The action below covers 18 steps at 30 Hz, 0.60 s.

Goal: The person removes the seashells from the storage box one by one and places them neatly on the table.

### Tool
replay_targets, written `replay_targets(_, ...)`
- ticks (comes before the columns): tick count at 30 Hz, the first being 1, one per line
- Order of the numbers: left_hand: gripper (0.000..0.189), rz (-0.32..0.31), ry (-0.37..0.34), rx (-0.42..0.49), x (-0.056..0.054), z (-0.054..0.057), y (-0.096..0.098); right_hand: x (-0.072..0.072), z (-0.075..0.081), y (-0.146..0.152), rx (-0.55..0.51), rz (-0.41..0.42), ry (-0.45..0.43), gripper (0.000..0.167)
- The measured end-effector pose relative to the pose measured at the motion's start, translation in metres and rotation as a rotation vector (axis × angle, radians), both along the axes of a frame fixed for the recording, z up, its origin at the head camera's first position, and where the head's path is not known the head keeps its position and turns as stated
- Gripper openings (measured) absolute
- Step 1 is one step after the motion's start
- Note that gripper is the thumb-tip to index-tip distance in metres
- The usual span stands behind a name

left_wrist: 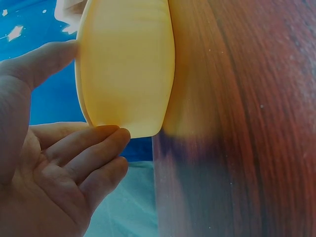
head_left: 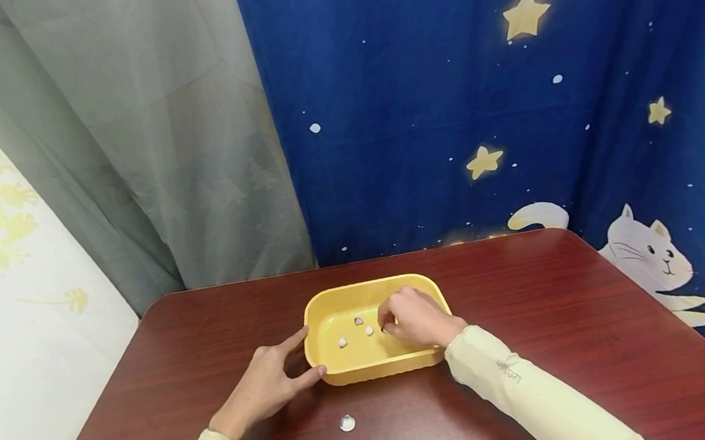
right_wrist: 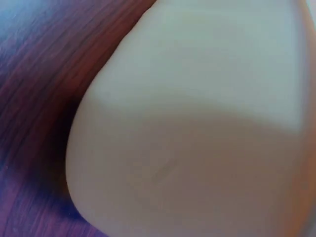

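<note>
A yellow plastic basin (head_left: 380, 372) stands on the table, with several small clear gems inside, among them one gem (head_left: 342, 342) near its left end. My left hand (head_left: 269, 384) touches the basin's left end, thumb at the front corner and index finger farther back. In the left wrist view, the left hand's fingers (left_wrist: 98, 158) rest against the basin's end wall (left_wrist: 128, 69). My right hand (head_left: 416, 316) reaches down inside the right half, fingers curled, pinching what looks like a small gem; its fingertips are partly hidden. Only the basin's outer wall (right_wrist: 197, 148) fills the right wrist view.
One clear gem (head_left: 347, 423) lies on the dark red wooden table (head_left: 562, 341) in front of the basin. Behind the table hang a grey curtain (head_left: 212, 155) and a blue one (head_left: 414, 136) with stars.
</note>
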<state>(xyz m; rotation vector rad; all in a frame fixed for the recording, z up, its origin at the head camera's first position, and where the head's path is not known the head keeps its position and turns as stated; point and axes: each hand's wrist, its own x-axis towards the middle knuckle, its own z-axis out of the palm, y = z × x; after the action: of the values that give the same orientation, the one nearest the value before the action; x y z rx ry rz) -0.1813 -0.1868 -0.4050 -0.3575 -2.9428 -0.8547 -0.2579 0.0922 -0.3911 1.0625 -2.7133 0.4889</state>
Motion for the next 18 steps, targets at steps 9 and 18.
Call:
replay_targets(9, 0.078, 0.002, 0.002, -0.003, 0.001, -0.001, -0.001, 0.009, 0.009, 0.002, -0.070, 0.042, -0.075, 0.007)
replay_targets(18, 0.078, -0.001, 0.002, -0.004, -0.001, 0.000, -0.001, 0.022, 0.021, 0.003, -0.102, 0.074, -0.116, 0.006)
